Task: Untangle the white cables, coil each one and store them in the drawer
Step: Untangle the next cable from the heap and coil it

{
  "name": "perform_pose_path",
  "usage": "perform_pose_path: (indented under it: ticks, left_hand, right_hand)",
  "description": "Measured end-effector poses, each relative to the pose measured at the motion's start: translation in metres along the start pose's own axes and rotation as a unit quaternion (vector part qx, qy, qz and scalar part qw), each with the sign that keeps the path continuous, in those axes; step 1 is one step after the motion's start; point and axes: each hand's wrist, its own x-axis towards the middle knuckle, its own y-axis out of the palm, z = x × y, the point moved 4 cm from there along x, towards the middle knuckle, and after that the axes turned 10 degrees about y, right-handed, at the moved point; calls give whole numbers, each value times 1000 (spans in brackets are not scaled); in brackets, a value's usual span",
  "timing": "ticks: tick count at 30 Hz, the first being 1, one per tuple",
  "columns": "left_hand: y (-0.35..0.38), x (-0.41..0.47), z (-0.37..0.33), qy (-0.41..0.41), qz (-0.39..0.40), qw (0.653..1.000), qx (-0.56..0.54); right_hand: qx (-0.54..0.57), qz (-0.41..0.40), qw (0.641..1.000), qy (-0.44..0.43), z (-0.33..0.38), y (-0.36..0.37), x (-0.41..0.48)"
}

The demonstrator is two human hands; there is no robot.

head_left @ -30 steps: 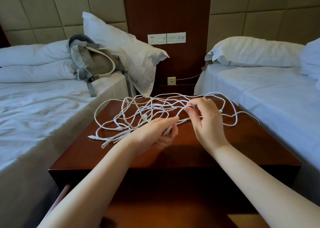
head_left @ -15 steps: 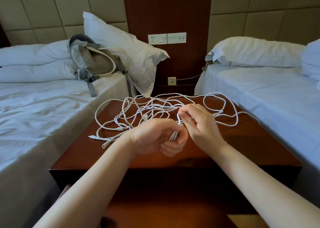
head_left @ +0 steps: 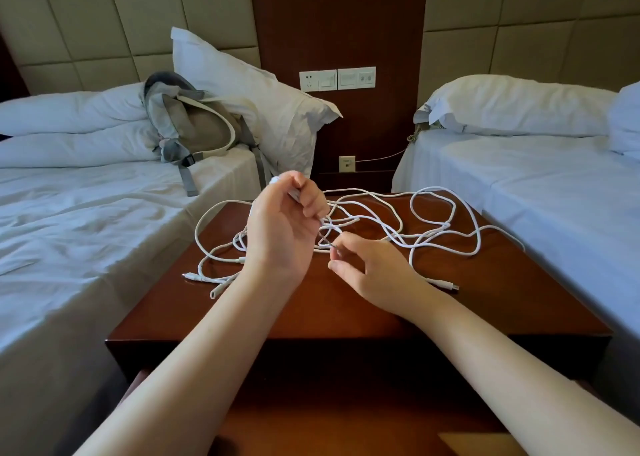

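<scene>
Hands | left hand (head_left: pixel 287 227) lifted, gripping white cables (head_left: pixel 445 227) | right hand (head_left: pixel 374 268) pinches a plug end (head_left: pixel 332 246) (tiny) | rest still knotted, middle of nightstand (head_left: pixel 346 310) | untangling barely begun

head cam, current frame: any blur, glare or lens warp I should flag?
Head view: the left hand and the cables it grips are slightly motion-blurred, the right hand sharper; soft sheen on the nightstand top, no blown-out glare; its front sits in deep shadow; wide-angle warp bows the left bed and wall panels near the frame sides.
</scene>
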Motion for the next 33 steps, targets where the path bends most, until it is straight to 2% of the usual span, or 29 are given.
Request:
perform_pose_path:
  ticks: [5, 7, 8, 10, 11, 13, 14, 15, 17, 19, 20, 21, 24, 26, 27, 28, 31, 32, 33]
  left_hand:
    - [-9, 12, -25, 143, -58, 985, 84]
    - [-21, 13, -29, 184, -90, 953, 221]
    - [-25, 11, -29, 209, -95, 919, 321]
    - [-27, 4, -26, 272, -67, 819, 502]
    - [-25, -1, -23, 311, -34, 764, 564]
    - [-16, -6, -19, 359, 23, 679, 640]
    - [-12, -5, -18, 349, 44, 641, 682]
    - [-7, -3, -17, 305, 66, 606, 732]
    - [-9, 1, -10, 161, 71, 549, 817]
    - [-10, -1, -5, 104, 100, 510, 848]
    - [-10, -3, -4, 105, 110, 522, 840]
    - [-10, -4, -3, 101, 117, 551, 820]
    - [-13, -3, 2, 23, 131, 679, 722]
    - [-6, -4, 1, -37, 167, 742, 648]
    - [-1, -6, 2, -64, 196, 754, 623]
    - [2, -8, 4, -86, 227, 752, 612]
    - [7, -13, 11, -121, 293, 721, 616]
    - [9, -14, 12, -121, 304, 724, 608]
    - [11, -17, 11, -130, 305, 743, 581]
  right_hand:
    - [-16, -37, 999, 0, -7, -1, 5]
    - [-19, -77, 997, 2, -6, -3, 5]
    - [-18, -109, 994, -14, -5, -4, 4]
    - [-15, -165, 986, -32, -6, -10, 2]
    - [-12, -191, 981, -28, -7, -13, 2]
    - [-17, -246, 969, -26, -7, -20, 0]
    - [-27, -271, 962, -38, -5, -22, -2]
    - [-34, -289, 955, -57, -2, -23, -4]
    - [-24, -304, 947, -98, 5, -24, -8]
    - [-6, -310, 943, -123, 7, -25, -11]
    - [-3, -316, 940, -127, 7, -26, -12]
    - [-3, -325, 937, -128, 6, -28, -13]
    - [3, -352, 928, -126, 3, -34, -13]
    - [13, -362, 923, -126, 2, -37, -12]
    - [18, -366, 922, -123, 1, -39, -12]
    - [23, -370, 921, -119, 0, -40, -11]
    - [27, -379, 917, -118, 0, -43, -11]
    - [28, -377, 918, -118, 0, -42, -11]
    - [29, -371, 921, -115, 1, -42, -10]
